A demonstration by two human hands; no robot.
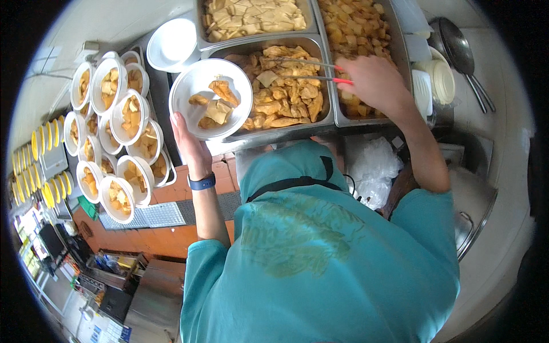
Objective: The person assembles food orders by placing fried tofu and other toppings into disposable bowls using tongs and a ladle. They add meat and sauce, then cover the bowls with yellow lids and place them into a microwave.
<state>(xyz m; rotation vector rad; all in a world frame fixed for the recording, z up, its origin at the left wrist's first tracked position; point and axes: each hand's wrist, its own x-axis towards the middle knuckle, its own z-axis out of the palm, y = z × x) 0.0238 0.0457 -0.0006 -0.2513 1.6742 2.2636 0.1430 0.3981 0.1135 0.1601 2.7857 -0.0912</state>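
My left hand (191, 150) supports a white bowl (243, 108) by its near left rim, fingers mostly hidden beneath it. A few browned chicken-like pieces (222, 90) and pale tan squares (218, 112) lie inside. In my right hand (374, 83) are metal tongs with red handles (343, 81), pointing left over a steel pan (328, 117) of browned pieces (281, 106). The tongs' arms are apart. Near their tips lies a tan square (267, 78); whether they touch it I cannot tell.
Filled white bowls (128, 117) stand stacked at the left, beside an unfilled white bowl (172, 44). Behind is a pan of pale slices (254, 20); a pan of diced chunks (354, 28) adjoins on the right. Dark frying pans (457, 46) hang at far right.
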